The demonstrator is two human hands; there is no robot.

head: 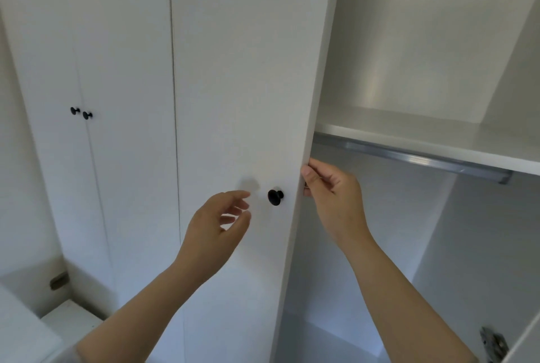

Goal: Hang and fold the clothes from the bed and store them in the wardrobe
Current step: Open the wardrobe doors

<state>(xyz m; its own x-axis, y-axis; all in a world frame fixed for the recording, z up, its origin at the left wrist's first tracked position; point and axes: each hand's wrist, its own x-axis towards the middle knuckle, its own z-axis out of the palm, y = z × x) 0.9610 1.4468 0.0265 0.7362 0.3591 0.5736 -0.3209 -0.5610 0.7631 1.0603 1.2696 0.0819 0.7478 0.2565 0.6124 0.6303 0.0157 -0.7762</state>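
Head view faces a white wardrobe [409, 55], which fills the frame from 9 o'clock to 3 o'clock, its right-hand compartment standing open. The wardrobe door [239, 85] runs down the middle, with its free edge toward the open compartment. The right hand [330, 187] grips that edge just right of centre, fingers curled round it. At 9 o'clock from this hand, near the edge, sits a round black knob [275, 197]. The left hand [222, 222] hovers at 8 o'clock from the knob, near it but not touching, fingers loosely spread and holding nothing. Inside the compartment, at 2 o'clock from the right hand, a white shelf [409, 134] spans the width with a metal hanging rail [409, 157] just beneath it. A metal hinge [493, 343] shows at 5 o'clock. Two small black knobs [87, 115] sit close together on shut doors at 10 o'clock.
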